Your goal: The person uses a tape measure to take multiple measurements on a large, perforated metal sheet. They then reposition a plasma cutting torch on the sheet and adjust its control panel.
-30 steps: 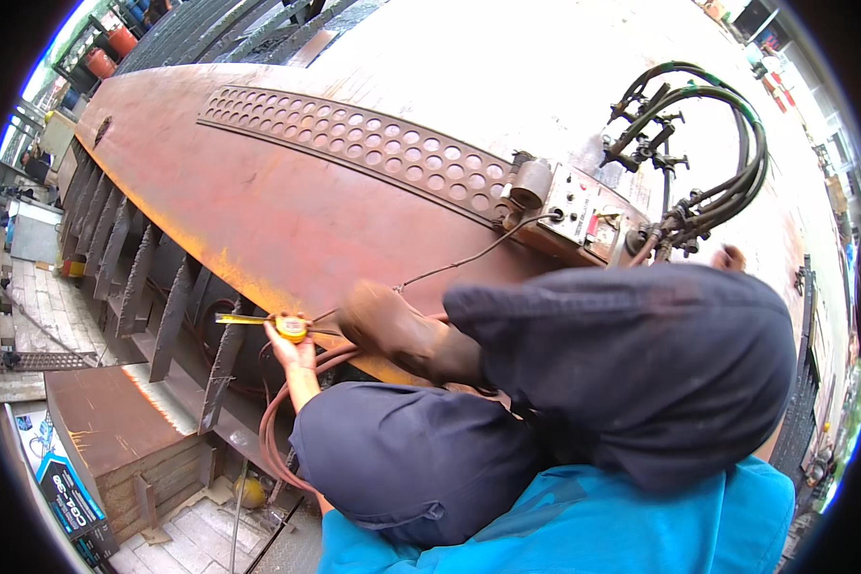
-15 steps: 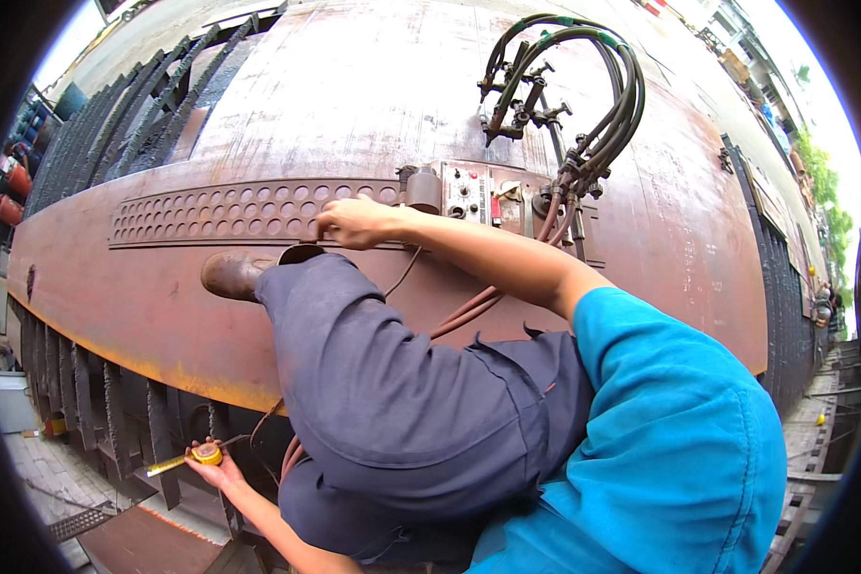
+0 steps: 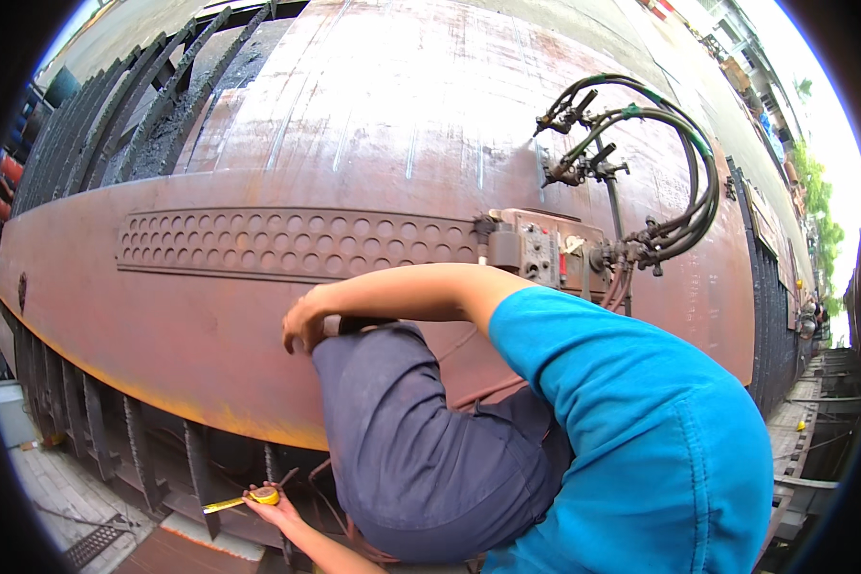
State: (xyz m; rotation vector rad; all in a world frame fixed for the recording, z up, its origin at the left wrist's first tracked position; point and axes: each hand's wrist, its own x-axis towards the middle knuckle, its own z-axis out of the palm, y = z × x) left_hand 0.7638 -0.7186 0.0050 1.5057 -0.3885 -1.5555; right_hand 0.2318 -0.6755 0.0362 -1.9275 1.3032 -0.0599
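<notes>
At the lower left, below the rusty steel plate's edge, my left hand [image 3: 275, 507] grips a yellow tape measure [image 3: 266, 495]. A short length of its yellow blade [image 3: 223, 505] sticks out to the left. Over the plate [image 3: 201, 354], my right hand [image 3: 304, 320] has its fingers curled downward, just past the hem of my dark trouser leg [image 3: 383, 402]. Something dark shows beneath that wrist, but what the fingers close on is hidden. A perforated metal track [image 3: 297, 239] lies on the plate beyond this hand.
A cutting machine [image 3: 540, 253] with a control panel stands at the track's right end. Its torches [image 3: 574, 167] and looping hoses [image 3: 703, 182] rise over the plate. Dark slats [image 3: 148, 124] line the far left, and more slats [image 3: 139, 450] run below the plate's yellowish edge.
My right hand has moved off the track's near edge, left and nearer to me. The view has shifted, and the brown boot seen before is now hidden. The tape measure stays in my left hand.
</notes>
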